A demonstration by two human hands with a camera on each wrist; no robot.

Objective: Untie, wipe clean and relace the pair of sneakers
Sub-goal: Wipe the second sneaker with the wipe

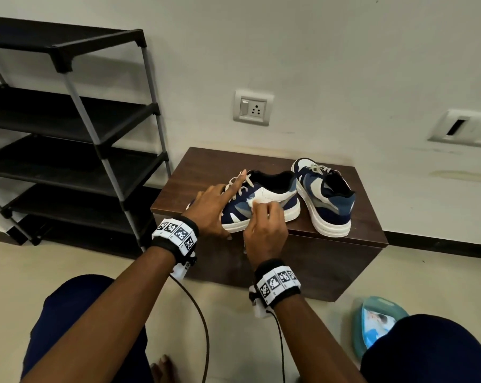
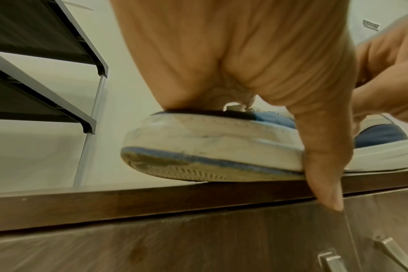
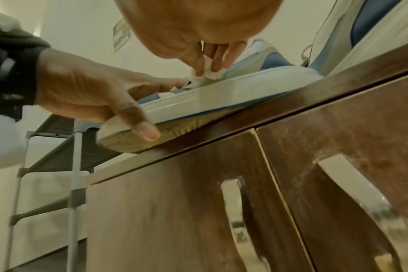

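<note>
Dark blue trouser knees [image 1: 76,324] fill the bottom of the head view, a teal wipes packet [image 1: 376,322] on the floor at lower right. Just above centre, the left hand [image 1: 210,208] clamps the toe of the nearer navy, blue and white sneaker [image 1: 261,203], thumb hooked under the sole edge and index finger straight across the loose laces, apparently to keep it from sliding. Beside it, the right hand [image 1: 264,230] pinches a small white wipe [image 1: 251,202] between curled fingertips and presses it to the shoe's side panel. Both sneakers sit on the dark wooden cabinet [image 1: 372,233], the second sneaker [image 1: 325,194] to the right, still laced
</note>
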